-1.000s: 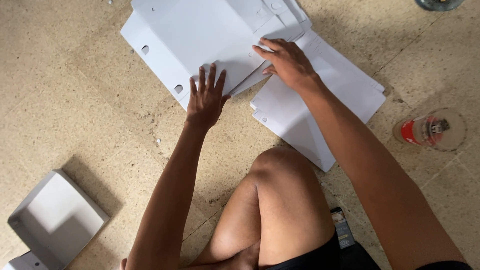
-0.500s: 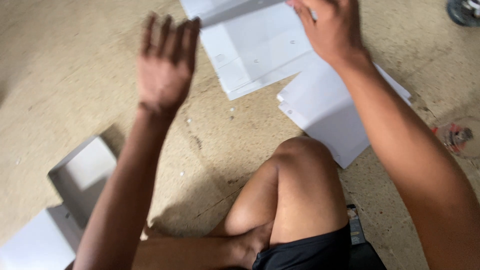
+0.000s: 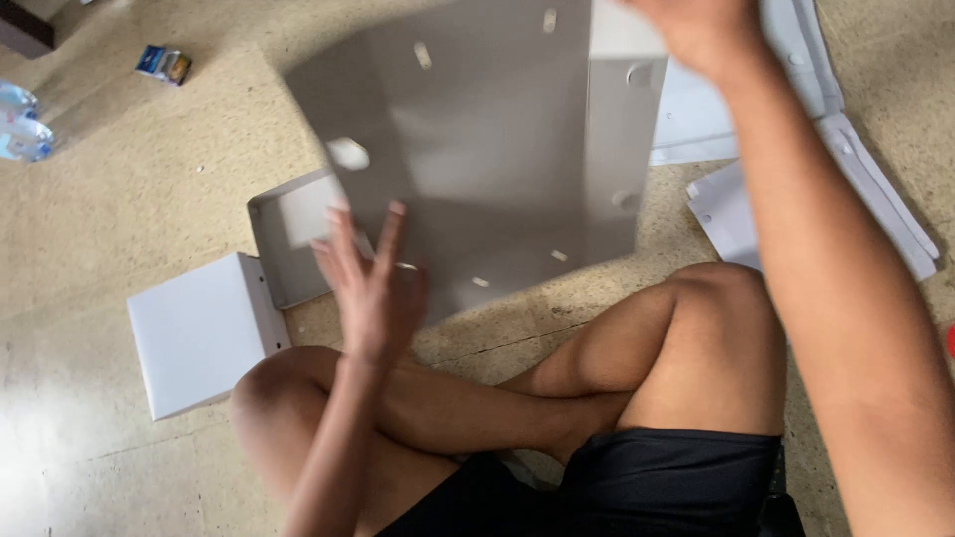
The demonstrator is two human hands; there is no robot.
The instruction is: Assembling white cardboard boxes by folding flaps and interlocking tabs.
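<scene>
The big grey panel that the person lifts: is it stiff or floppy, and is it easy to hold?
The grey panel probably is stiff: raised at the top by the right hand, it stays flat, without sagging. It seems light for its size. Its smooth face may slip, so the left hand steadies its lower edge.

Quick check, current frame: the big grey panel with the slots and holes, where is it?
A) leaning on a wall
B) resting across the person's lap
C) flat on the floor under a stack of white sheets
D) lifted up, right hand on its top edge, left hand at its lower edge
D: the large grey panel with slots and holes is raised above the floor, the right hand at its top edge and the left hand spread at its lower edge.
</scene>
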